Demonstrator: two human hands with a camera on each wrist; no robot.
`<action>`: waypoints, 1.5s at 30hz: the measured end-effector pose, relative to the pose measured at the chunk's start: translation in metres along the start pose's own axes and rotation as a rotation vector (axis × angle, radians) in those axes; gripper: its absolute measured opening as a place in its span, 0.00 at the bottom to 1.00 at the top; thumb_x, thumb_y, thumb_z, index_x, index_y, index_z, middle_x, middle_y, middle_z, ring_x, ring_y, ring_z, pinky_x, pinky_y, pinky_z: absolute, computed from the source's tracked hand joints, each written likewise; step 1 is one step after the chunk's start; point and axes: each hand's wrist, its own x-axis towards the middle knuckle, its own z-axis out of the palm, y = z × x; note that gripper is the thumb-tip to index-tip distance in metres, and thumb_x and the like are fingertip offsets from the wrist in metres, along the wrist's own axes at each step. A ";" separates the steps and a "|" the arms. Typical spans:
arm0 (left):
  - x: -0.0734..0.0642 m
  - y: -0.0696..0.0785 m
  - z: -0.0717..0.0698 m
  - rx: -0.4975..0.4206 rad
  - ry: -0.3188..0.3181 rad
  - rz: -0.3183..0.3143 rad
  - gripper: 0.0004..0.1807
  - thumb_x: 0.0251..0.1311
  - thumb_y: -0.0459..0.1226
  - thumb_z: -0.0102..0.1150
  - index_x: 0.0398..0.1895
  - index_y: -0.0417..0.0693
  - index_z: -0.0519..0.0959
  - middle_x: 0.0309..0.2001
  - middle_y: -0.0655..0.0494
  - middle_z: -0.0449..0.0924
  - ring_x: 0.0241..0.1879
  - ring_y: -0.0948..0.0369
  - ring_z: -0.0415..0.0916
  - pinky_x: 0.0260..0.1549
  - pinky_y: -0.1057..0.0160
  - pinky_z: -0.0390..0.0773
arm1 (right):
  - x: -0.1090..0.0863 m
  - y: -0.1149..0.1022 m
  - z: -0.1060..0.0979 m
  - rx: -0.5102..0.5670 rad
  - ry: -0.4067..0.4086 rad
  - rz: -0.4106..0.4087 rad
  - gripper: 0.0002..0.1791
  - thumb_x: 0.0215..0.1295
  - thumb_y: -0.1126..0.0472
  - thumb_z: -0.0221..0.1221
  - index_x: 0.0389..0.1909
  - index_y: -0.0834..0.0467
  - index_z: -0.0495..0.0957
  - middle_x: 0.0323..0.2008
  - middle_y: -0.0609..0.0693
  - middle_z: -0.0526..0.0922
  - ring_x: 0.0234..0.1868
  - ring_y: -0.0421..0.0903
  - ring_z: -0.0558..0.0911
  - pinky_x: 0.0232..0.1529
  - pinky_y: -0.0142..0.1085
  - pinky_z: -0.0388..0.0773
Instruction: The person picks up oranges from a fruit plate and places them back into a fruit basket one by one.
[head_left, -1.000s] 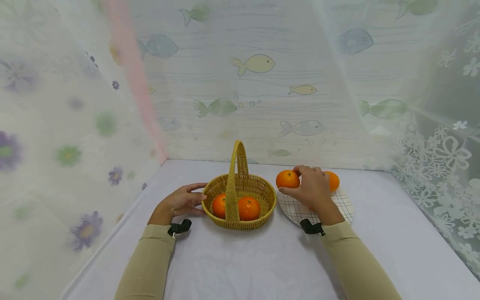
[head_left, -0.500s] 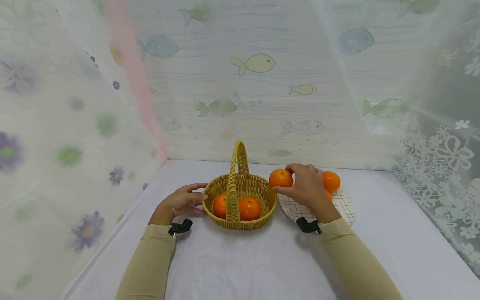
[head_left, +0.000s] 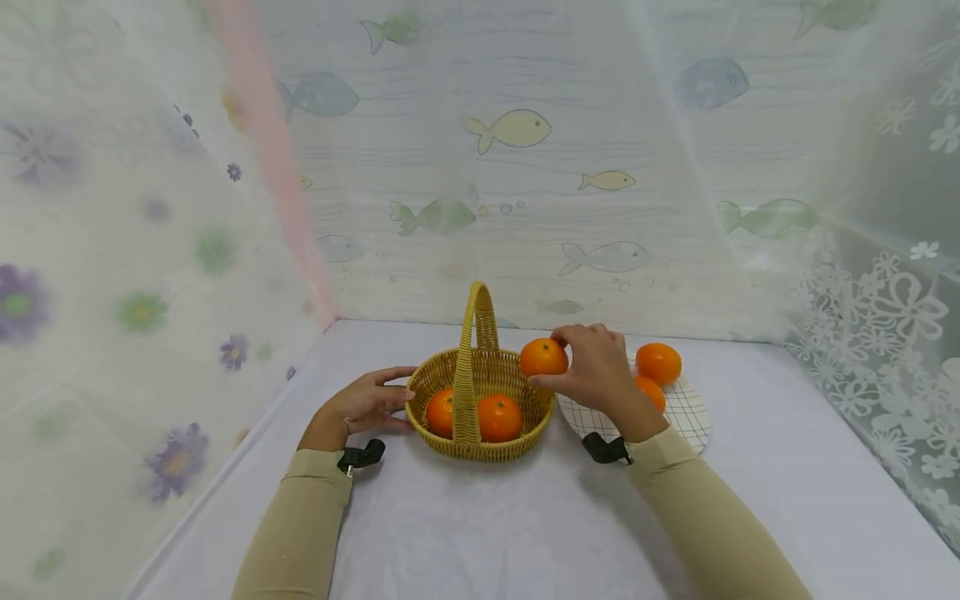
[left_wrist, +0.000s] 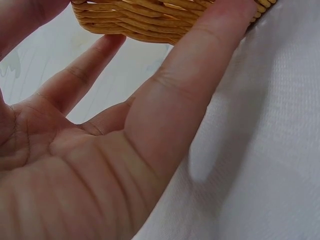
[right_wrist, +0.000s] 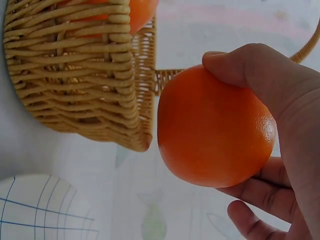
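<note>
My right hand (head_left: 596, 371) grips an orange (head_left: 543, 357) between thumb and fingers, over the right rim of a yellow wicker basket (head_left: 423, 429). In the right wrist view, the smooth, glossy orange (right_wrist: 215, 127) is beside the woven basket wall (right_wrist: 80, 95). Inside the basket lie two more oranges, one in front of the tall handle's right side (head_left: 499, 418) and one partly hidden behind the handle (head_left: 439, 413). At the basket's left side, my left hand (head_left: 367, 400) touches the wall with fingers spread; the left wrist view shows fairly straight fingers (left_wrist: 170, 90) reaching the wicker (left_wrist: 140, 20).
A round white plate (head_left: 686, 421) with a dark grid pattern sits right of the basket, partly behind my right forearm. It bears oranges (head_left: 658, 364). White cloth covers the table (head_left: 480, 533); sheer curtains with fish and flower prints hang at the back and sides.
My right hand has carried the orange leftward from above the plate to over the basket's right rim, uncovering more of the oranges on the plate. My left hand and the basket stay in place.
</note>
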 end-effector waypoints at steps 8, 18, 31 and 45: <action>-0.001 0.001 -0.001 0.012 -0.026 0.014 0.34 0.60 0.32 0.60 0.69 0.53 0.63 0.57 0.47 0.75 0.53 0.52 0.76 0.46 0.37 0.75 | 0.007 -0.009 0.004 -0.018 -0.041 -0.040 0.38 0.36 0.26 0.67 0.47 0.45 0.78 0.40 0.37 0.80 0.41 0.44 0.69 0.40 0.42 0.59; -0.003 0.001 0.001 0.017 -0.043 0.013 0.35 0.60 0.31 0.59 0.70 0.52 0.61 0.60 0.47 0.72 0.54 0.52 0.75 0.47 0.38 0.75 | 0.016 -0.013 0.011 0.056 -0.123 -0.075 0.35 0.38 0.31 0.70 0.45 0.48 0.78 0.36 0.39 0.80 0.35 0.41 0.76 0.37 0.37 0.74; -0.004 0.002 0.002 0.023 -0.032 0.008 0.34 0.59 0.32 0.61 0.69 0.53 0.62 0.58 0.46 0.74 0.55 0.51 0.75 0.47 0.38 0.75 | 0.029 -0.025 0.014 0.089 -0.249 -0.034 0.35 0.37 0.34 0.72 0.45 0.52 0.80 0.40 0.44 0.77 0.36 0.43 0.75 0.36 0.35 0.77; -0.002 0.001 0.000 0.030 -0.029 0.011 0.33 0.61 0.32 0.59 0.69 0.53 0.62 0.57 0.45 0.75 0.54 0.51 0.75 0.47 0.38 0.75 | 0.040 -0.034 0.025 0.016 -0.332 -0.056 0.32 0.37 0.37 0.73 0.42 0.53 0.83 0.36 0.43 0.79 0.35 0.42 0.75 0.36 0.36 0.76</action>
